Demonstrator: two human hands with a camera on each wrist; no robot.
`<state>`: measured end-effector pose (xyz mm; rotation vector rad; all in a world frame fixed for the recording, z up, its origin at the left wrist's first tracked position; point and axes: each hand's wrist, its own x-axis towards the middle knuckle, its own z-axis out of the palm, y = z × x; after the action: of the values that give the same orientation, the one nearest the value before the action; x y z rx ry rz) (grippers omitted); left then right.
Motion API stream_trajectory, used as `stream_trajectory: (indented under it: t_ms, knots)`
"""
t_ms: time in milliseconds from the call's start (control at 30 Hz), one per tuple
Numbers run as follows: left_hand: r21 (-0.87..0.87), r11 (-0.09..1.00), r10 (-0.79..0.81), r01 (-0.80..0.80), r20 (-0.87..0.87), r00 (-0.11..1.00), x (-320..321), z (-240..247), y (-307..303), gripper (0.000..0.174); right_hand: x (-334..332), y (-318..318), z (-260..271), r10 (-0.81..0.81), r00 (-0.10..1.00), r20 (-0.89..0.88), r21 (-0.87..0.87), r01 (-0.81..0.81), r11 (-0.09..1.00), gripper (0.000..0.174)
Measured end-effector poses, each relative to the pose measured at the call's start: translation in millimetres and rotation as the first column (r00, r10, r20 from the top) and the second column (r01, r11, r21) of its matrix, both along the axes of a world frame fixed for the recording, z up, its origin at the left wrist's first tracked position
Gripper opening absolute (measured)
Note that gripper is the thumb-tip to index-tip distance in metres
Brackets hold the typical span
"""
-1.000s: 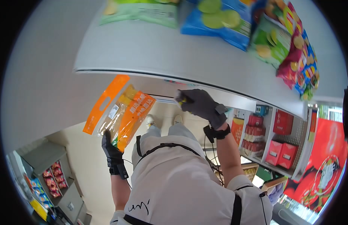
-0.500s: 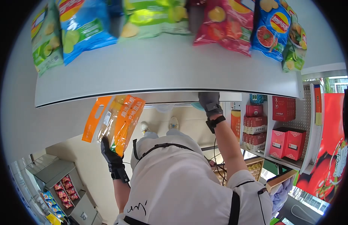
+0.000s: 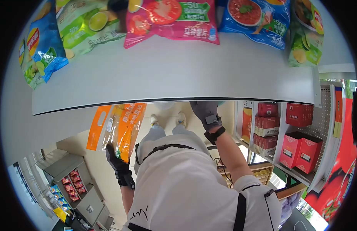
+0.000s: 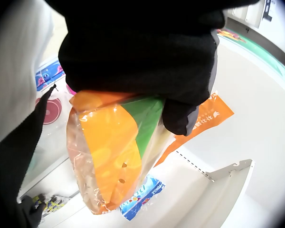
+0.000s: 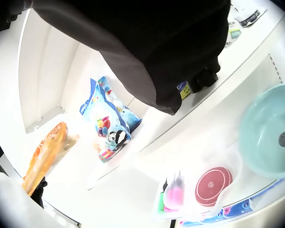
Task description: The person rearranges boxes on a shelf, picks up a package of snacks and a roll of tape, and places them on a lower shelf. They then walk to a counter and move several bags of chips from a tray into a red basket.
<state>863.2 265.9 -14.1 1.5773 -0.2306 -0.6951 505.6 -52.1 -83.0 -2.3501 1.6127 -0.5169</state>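
Note:
My gloved left hand (image 3: 117, 161) grips the lower end of an orange-and-clear plastic bag (image 3: 129, 129), thumb over its front. The bag has a handle slot and pale yellow contents. In the left wrist view its green-and-orange end (image 4: 111, 152) hangs below the glove. My gloved right hand (image 3: 206, 113) reaches under the shelf edge, its fingertips hidden from the head view. In the right wrist view its curled fingers hold a small yellow-and-blue packet (image 5: 184, 89), mostly covered by the glove. A blue panda-print bag (image 5: 109, 121) lies on the lower shelf beside that hand.
Several chip bags (image 3: 170, 23) line the upper shelf (image 3: 178, 73), whose front edge overhangs both hands. Lower down are a teal basin (image 5: 268, 135) and a pink-bottomed clear container (image 5: 213, 186). Shelving with red boxes (image 3: 301, 152) stands at the right.
The right hand, earlier in plain sight with a small packet, has reached under the shelf edge. The left hand keeps its grip on the orange bag. The head view has shifted along the chip bags.

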Motion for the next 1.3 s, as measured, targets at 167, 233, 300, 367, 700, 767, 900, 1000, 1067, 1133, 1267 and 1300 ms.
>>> stream_trajectory:
  t_ms: [167, 233, 300, 367, 700, 767, 900, 1000, 1067, 1133, 1267, 1300]
  knots:
    - [-0.013, 1.000, 0.011, -0.011, -0.043, 0.999, 11, -6, -6, 0.056, 6, -6, -6, -0.008, 0.999, -0.035, -0.132, 0.004, 0.991, 0.030]
    - [-0.016, 1.000, -0.009, 0.009, -0.015, 1.000, 6, 1, -13, 0.057, 6, -8, -19, 0.003, 1.000, -0.002, -0.150, -0.003, 0.989, 0.029]
    - [-0.017, 1.000, -0.021, 0.021, 0.000, 1.000, 3, 6, -18, 0.057, 7, -12, -30, 0.007, 1.000, 0.017, -0.159, -0.004, 0.987, 0.028]
    - [-0.024, 0.999, -0.036, 0.035, -0.011, 0.999, 0, 9, -21, 0.058, 8, -16, -38, 0.031, 0.998, 0.049, -0.152, -0.023, 0.988, 0.027]
    - [-0.051, 0.998, -0.025, 0.022, -0.051, 0.998, 8, -5, -11, 0.059, 0, 11, 1, 0.177, 0.981, -0.078, 0.265, -0.151, 0.952, 0.036]
    - [-0.029, 0.999, -0.023, 0.023, -0.018, 1.000, 10, -7, -8, 0.058, -8, 21, -12, 0.258, 0.955, -0.147, 0.118, -0.242, 0.963, 0.040]
    - [0.000, 1.000, -0.004, 0.004, 0.025, 1.000, 9, -9, -5, 0.057, -12, 35, -34, 0.329, 0.943, -0.049, 0.119, -0.321, 0.939, 0.043]
    - [0.013, 1.000, 0.016, -0.017, 0.036, 0.999, 6, -9, -3, 0.056, -11, 36, -31, 0.318, 0.947, 0.041, 0.258, -0.318, 0.913, 0.043]
    - [0.021, 0.999, 0.036, -0.037, 0.036, 0.999, 4, -6, -3, 0.055, -7, 33, -20, 0.264, 0.961, 0.075, 0.455, -0.269, 0.849, 0.042]
    - [0.112, 0.994, -0.043, 0.016, 0.243, 0.969, 13, -21, 10, 0.055, -7, 30, -17, 0.235, 0.966, 0.111, 0.480, -0.259, 0.838, 0.043]
    - [0.280, 0.959, -0.191, 0.047, 0.512, 0.838, 19, -33, 29, 0.055, -2, 26, -11, 0.183, 0.974, 0.133, 0.481, -0.225, 0.847, 0.048]
    - [0.234, 0.972, -0.133, 0.032, 0.432, 0.892, 17, -30, 27, 0.056, 1, 23, -8, 0.191, 0.978, 0.086, 0.423, -0.210, 0.882, 0.052]
